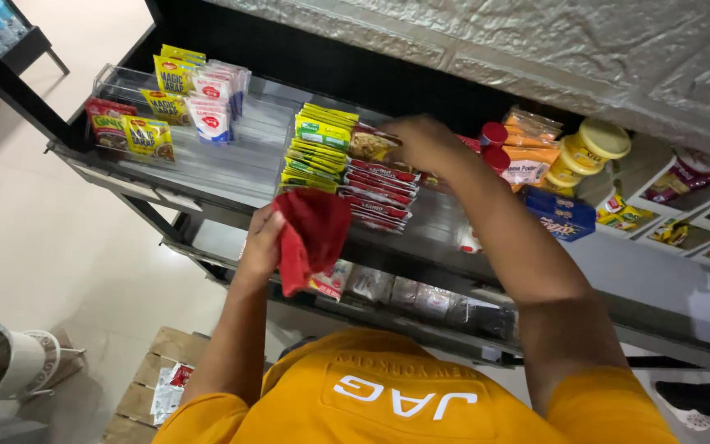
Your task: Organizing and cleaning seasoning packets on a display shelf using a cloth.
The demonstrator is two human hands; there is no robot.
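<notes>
My left hand (260, 245) grips a red cloth (312, 234) at the front edge of a clear-topped shelf (215, 168). My right hand (422, 141) reaches further back and rests on a row of red and brown sachets (381, 187), fingers closed on one packet near the row's back end. Beside that row stands a stack of green and yellow sachets (315, 148). Both arms come up from the bottom of the view, over an orange shirt (388, 399).
Yellow and white sachets (182, 90) stand at the shelf's far left. Red-capped bottles (493, 144), orange packets (529, 156), a yellow jar (587, 148) and a blue box (560, 215) sit to the right. A lower shelf holds grey packets (408, 294). A wooden pallet (154, 386) lies on the floor.
</notes>
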